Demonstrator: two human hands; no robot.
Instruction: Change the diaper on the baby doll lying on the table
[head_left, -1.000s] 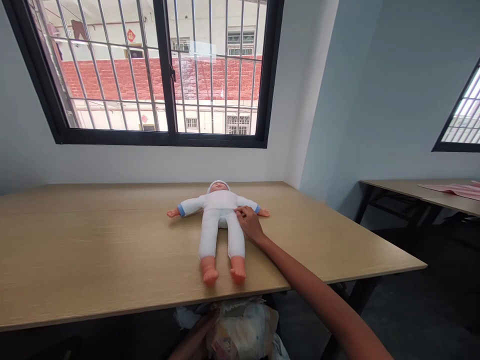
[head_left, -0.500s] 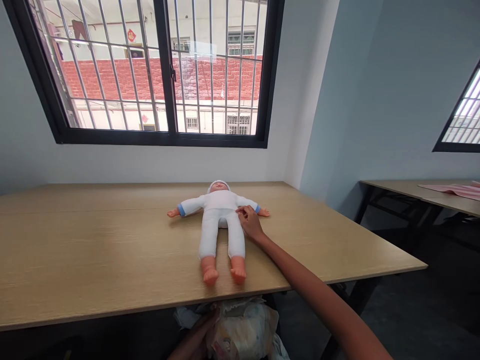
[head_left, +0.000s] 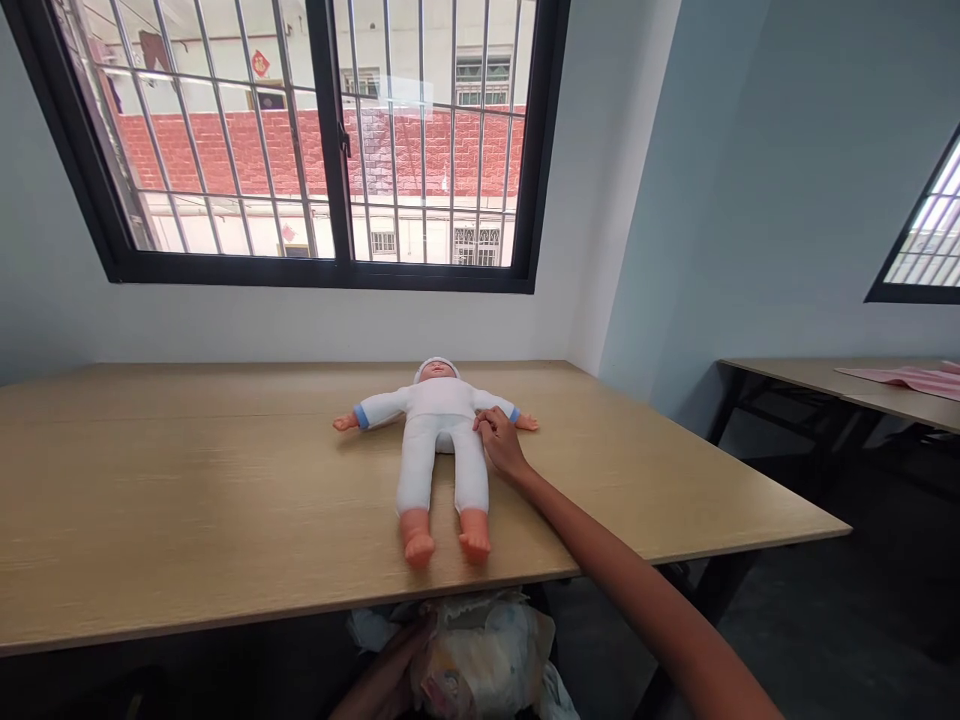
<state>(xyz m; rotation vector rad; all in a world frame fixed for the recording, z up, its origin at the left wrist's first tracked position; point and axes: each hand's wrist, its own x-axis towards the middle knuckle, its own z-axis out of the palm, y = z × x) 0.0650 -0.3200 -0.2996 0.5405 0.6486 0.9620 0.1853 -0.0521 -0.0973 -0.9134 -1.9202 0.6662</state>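
Observation:
A baby doll (head_left: pixel 441 405) in white clothes with blue cuffs lies on its back on the wooden table (head_left: pixel 210 500), arms spread and bare feet towards me. My right hand (head_left: pixel 499 437) is at the doll's hip, its fingers curled and pinched on the edge of the white cloth. Low in the picture, below the table's front edge, my left forearm reaches up to a crumpled, pale plastic-like bundle (head_left: pixel 487 655). My left hand (head_left: pixel 420 640) is in shadow against that bundle, and its fingers cannot be made out.
The table's front edge (head_left: pixel 300 622) runs between the doll and the bundle. A barred window (head_left: pixel 322 275) is in the wall behind. To the right stands another table (head_left: pixel 795 375) with a pink striped cloth (head_left: pixel 907 380) on it.
The view has shifted very slightly. My right hand stays at the doll's hip, its fingers curled a little tighter, and the doll lies as before.

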